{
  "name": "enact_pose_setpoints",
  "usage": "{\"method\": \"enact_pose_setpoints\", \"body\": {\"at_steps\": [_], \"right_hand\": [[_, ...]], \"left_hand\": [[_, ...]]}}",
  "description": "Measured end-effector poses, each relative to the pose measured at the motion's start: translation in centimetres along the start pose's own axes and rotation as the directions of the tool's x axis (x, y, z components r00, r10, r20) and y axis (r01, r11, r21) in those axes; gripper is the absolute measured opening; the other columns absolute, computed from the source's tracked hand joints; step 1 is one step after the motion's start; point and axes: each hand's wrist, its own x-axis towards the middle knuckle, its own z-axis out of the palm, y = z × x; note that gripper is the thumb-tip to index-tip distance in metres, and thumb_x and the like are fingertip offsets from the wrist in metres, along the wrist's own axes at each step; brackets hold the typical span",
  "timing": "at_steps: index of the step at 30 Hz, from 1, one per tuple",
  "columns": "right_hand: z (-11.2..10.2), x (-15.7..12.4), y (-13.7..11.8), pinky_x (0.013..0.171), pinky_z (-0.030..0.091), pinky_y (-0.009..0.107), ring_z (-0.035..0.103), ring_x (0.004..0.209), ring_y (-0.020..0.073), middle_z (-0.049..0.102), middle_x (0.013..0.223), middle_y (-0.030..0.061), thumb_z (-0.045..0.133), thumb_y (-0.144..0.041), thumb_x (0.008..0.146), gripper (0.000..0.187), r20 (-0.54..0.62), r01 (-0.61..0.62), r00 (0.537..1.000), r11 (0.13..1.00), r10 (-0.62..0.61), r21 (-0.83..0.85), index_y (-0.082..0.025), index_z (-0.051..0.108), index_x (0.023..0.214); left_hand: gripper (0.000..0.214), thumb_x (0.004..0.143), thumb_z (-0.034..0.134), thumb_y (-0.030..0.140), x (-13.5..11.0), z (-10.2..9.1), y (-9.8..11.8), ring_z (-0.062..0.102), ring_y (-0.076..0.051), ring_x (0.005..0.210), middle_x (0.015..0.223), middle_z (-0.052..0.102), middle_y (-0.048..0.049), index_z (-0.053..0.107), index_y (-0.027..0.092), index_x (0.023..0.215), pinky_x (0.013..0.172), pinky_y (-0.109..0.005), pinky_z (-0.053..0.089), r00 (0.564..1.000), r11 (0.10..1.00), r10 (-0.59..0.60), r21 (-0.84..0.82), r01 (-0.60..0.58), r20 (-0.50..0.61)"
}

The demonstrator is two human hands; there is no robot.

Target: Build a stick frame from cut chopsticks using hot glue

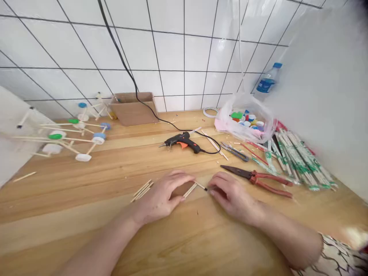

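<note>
Left hand (158, 193) palm down over the wooden countertop (86, 191), fingers together and slightly curved, thumb lower and apart from them; right hand (230, 195) just opposite, fingers bunched and pointing back toward the left hand; between the two hands, short wooden sticks (189, 190) lying side by side at a slant, one end beside the left thumb, the other just below the left fingertips; beyond them, a thin stick (201, 186) with a black end, that end touching the right fingertips (211, 191); how firmly either hand grips, impossible to tell from this view.

Just left of the left hand, a small pile of loose sticks (142, 190); to the right of the right hand, red-handled pliers (267, 180) with dark jaws closed, lying on the countertop; farther up, a black glue gun (181, 142) with an orange trigger, its black cable (149, 107) running up the white tile wall (172, 50); beside it, a few loose sticks and a small pair of pliers (234, 151).

Toward the right, a plastic bag of bottle caps (244, 119) and bundles of paper-wrapped chopsticks (301, 161); behind them, a water bottle (268, 78) with a blue cap; far left, stick-and-bottle-cap models (69, 140) beside a cardboard box (133, 109).
</note>
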Motion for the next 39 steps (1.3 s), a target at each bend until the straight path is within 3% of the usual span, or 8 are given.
{"method": "enact_pose_setpoints", "body": {"at_steps": [8, 39], "right_hand": [[-0.1, 0.22, -0.08, 0.072, 0.045, 0.032, 0.054, 0.08, 0.0192, 0.059, 0.084, 0.0069, 0.049, -0.007, 0.082, 0.014, 0.017, 0.012, 1.0, 1.0, -0.012, -0.023, -0.017, 0.057, 0.086], [0.46, 0.32, 0.3, 0.07, 0.043, 0.031, 0.054, 0.079, 0.0191, 0.059, 0.082, 0.0063, 0.051, -0.008, 0.082, 0.013, -0.028, -0.011, 1.0, 1.0, 0.01, -0.016, -0.018, 0.059, 0.085]], "left_hand": [[0.05, 0.076, 0.054, 0.006, -0.12, -0.01, 0.1, 0.047, -0.02, 0.121, 0.127, 0.058, -0.0024, 0.053, 0.025, 0.123, 0.105, -0.039, 0.036, 1.0, 1.0, -0.008, -0.007, 0.007, -0.021], [0.051, 0.075, 0.056, 0.004, 0.1, -0.05, 0.18, 0.049, -0.019, 0.119, 0.125, 0.06, -0.0039, 0.054, 0.023, 0.122, 0.103, -0.038, 0.038, 0.999, 1.0, 0.007, -0.013, -0.008, -0.032]]}}
